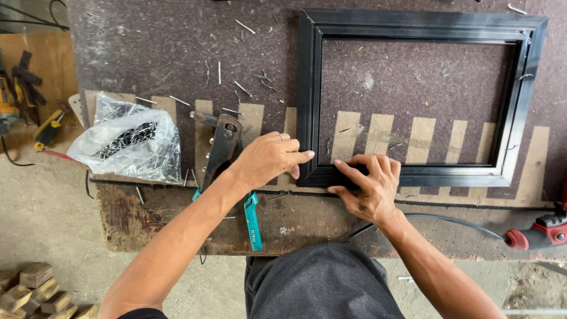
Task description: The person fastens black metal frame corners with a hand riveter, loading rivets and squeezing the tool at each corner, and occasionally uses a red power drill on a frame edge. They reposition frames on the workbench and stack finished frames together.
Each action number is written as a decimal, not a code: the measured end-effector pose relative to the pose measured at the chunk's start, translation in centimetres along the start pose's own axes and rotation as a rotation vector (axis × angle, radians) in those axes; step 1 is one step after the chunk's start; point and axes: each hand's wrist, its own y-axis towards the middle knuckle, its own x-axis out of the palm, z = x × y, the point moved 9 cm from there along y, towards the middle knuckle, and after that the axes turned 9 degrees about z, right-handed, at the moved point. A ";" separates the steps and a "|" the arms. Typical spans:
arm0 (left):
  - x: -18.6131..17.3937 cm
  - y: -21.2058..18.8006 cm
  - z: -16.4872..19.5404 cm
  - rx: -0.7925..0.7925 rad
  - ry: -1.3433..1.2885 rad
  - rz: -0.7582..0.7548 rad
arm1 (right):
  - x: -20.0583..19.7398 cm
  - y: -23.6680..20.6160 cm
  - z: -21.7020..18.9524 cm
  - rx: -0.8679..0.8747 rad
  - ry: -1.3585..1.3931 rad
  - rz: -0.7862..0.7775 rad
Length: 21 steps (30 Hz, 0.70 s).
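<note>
- The black metal frame (pixel 420 94) lay flat on the bench (pixel 177 47), a rectangle of stepped, glossy profile with mitred corners; its near-left corner sat directly under both sets of fingers.
- The left hand (pixel 269 158) rested flat against the outer edge of that corner, fingers (pixel 298 156) stretched out and nearly straight, gripping nothing, only pressing.
- The right hand (pixel 369 186) was spread over the near rail just to the right, fingers (pixel 354 168) splayed and bearing down on the profile; it closed around nothing either.
- A likely risk: with only flat pressure and no clamp, the smooth painted rail could slide on the bench and the mitre joint could open or go out of square.
- The fingertips lay beside a sharp metal corner, so a slip could nick the skin.
- Just left of the left fingers, partly under the wrist, lay a hand riveter (pixel 223 147) with dark steel arms and teal handle grips (pixel 253 221).
- Farther left sat a crumpled clear plastic bag (pixel 133 145) of small dark fasteners.
- Beyond the fingers, loose pins (pixel 242 88) and metal shavings were scattered on the worn purple-brown board; any under the frame could scratch its finish.
- Well right of the right fingers, a red power tool (pixel 540 231) rested at the bench edge.
</note>
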 end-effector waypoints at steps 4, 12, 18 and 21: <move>-1.3 -1.8 1.0 -0.120 0.038 0.140 | 0.2 -0.1 0.3 0.057 0.014 -0.045; 0.8 -5.3 5.4 -0.581 0.228 0.303 | -0.2 0.0 0.1 0.091 -0.010 -0.039; 3.2 -5.3 6.9 -0.767 0.318 0.607 | -0.2 0.1 0.4 0.118 0.057 -0.009; 3.9 -5.8 6.8 -0.800 0.344 0.587 | -0.7 -1.7 2.1 0.150 0.217 -0.066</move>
